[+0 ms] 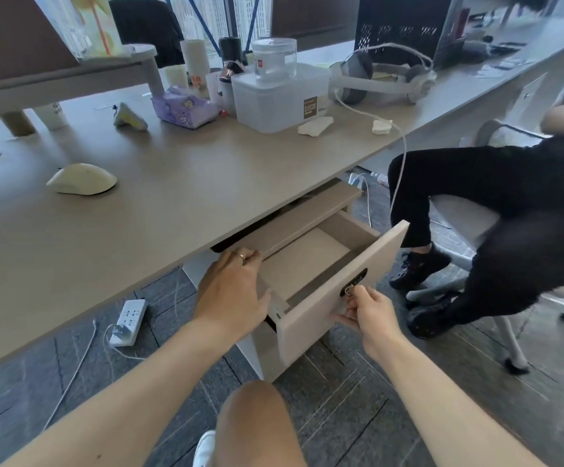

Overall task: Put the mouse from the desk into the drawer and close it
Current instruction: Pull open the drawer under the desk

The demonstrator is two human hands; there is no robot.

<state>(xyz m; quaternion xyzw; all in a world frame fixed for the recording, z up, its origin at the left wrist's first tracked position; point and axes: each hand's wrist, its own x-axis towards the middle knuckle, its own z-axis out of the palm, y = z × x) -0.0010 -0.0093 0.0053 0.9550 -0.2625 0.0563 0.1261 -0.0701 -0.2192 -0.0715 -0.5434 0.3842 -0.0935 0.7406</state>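
A: Starting at the left, where was the mouse (82,179)?

B: It lay on the desk (173,183), well up and to the left of both hands, with neither hand touching it. A white power strip (128,322) sat on the floor, below and to the left of the left hand (231,291).

A: And that left hand?

B: It lay palm down on the near left corner of the open drawer (307,264), fingers spread loosely forward along the side rail and clasping nothing. A ring showed on one finger.

A: The drawer itself?

B: Pulled out between the two hands, its bare bottom showing and nothing visible inside.

A: The right hand (365,311)?

B: It was on the drawer's front panel, fingertips pinched tight around the small metal key (349,289) in the dark lock plate, thumb beneath.

A: Anything further right?

B: Beyond that hand, a seated person in black trousers (496,183) on an office chair. Up on the desk, far above the grip, stood a clear storage box (280,96) and a white headset (385,77).
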